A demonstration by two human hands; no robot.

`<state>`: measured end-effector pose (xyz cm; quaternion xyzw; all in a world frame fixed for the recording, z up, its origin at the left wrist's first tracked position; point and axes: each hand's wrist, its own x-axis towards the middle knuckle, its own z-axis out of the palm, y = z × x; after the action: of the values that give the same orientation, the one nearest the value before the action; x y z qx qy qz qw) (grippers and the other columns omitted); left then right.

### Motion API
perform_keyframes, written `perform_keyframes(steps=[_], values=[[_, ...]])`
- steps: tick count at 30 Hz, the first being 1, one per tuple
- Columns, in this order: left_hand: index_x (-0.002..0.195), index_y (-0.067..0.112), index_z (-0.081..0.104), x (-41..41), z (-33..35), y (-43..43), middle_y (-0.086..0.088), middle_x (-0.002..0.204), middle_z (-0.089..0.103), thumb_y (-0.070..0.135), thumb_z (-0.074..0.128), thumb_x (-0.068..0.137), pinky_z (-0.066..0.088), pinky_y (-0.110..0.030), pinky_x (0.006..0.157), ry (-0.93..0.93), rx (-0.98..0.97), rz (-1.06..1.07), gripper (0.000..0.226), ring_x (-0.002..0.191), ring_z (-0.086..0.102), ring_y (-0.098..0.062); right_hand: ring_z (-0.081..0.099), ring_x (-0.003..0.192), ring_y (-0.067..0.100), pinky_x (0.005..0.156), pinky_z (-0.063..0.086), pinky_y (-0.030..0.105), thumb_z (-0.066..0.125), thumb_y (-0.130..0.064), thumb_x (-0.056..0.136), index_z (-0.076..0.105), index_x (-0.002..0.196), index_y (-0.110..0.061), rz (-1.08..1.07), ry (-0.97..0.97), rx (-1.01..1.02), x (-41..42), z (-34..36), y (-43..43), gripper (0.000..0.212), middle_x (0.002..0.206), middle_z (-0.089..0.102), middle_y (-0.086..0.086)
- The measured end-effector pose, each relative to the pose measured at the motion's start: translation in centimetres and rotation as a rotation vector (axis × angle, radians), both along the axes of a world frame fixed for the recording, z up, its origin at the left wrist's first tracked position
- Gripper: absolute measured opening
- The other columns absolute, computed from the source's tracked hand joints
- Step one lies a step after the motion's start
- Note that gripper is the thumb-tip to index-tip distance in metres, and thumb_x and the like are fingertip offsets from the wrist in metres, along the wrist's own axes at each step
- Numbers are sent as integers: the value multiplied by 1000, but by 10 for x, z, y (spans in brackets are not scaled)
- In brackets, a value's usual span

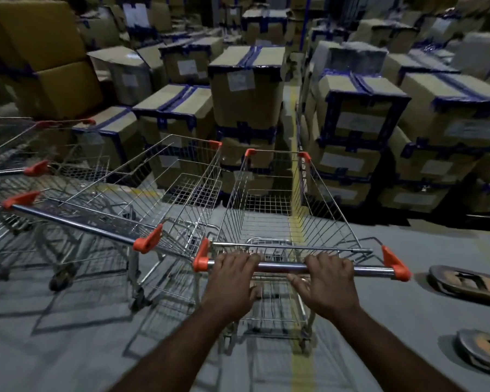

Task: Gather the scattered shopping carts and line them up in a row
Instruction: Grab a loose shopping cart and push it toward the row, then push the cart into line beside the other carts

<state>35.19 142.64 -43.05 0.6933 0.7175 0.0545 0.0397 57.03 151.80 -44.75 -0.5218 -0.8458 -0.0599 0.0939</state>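
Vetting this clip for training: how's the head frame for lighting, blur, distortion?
Head view: dim overall, rear boxes fade into dark; wide-angle bows verticals outward at the edges; far-left cart is smeared; left hand, right hand and the handle they grip are reasonably sharp; cart wire throws grid shadows on the floor; no strong glare.

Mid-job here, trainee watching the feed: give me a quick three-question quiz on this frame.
1. True or false: the left hand and the right hand both grip the handle of the rightmost cart.
2. What colour are the handle's end caps? A blue, B orange, C green.
3. Fill in: the cart faces stacked ___ boxes.
Key: 1 true; 2 B; 3 cardboard.
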Motion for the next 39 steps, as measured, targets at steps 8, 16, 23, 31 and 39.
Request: perform_keyframes(steps=[8, 16, 23, 31, 39], values=[[137, 34, 49, -2, 28, 15, 5, 138, 58, 52, 52, 96, 35, -43, 110, -113, -49, 51, 45, 128, 49, -20, 64, 91, 20, 82, 43, 37, 9, -83, 87, 65, 97, -25, 199, -125, -293, -28, 38, 29, 80, 96, 69, -2], [116, 22, 62, -30, 64, 2, -1, 113, 65, 45, 54, 96, 48, -40, 94, -76, -21, 159, 32, 107, 58, -21, 56, 113, 23, 92, 40, 42, 30, -67, 97, 61, 122, -30, 432, -88, -274, -88, 54, 22, 54, 120, 62, 0], [137, 23, 55, -119, 103, -48, 1, 136, 58, 42, 57, 96, 45, -35, 100, -22, 134, 262, 45, 124, 52, -21, 48, 124, 19, 100, 36, 41, 36, -62, 98, 50, 138, -32, 597, 12, -173, -188, 98, -6, 52, 135, 54, -4], [142, 22, 53, -273, 139, -176, -3, 148, 51, 39, 64, 89, 44, -39, 107, 55, 205, 474, 57, 134, 49, -26, 50, 125, 23, 98, 41, 43, 32, -68, 92, 52, 134, -29, 858, 68, -78, -362, 148, -100, 61, 133, 55, -3], [147, 21, 45, -414, 185, -342, -3, 152, 43, 40, 64, 91, 41, -36, 108, 183, 206, 789, 61, 137, 42, -26, 41, 137, 24, 107, 36, 44, 44, -61, 97, 47, 143, -25, 1123, 107, 0, -545, 201, -225, 58, 148, 47, 2]])
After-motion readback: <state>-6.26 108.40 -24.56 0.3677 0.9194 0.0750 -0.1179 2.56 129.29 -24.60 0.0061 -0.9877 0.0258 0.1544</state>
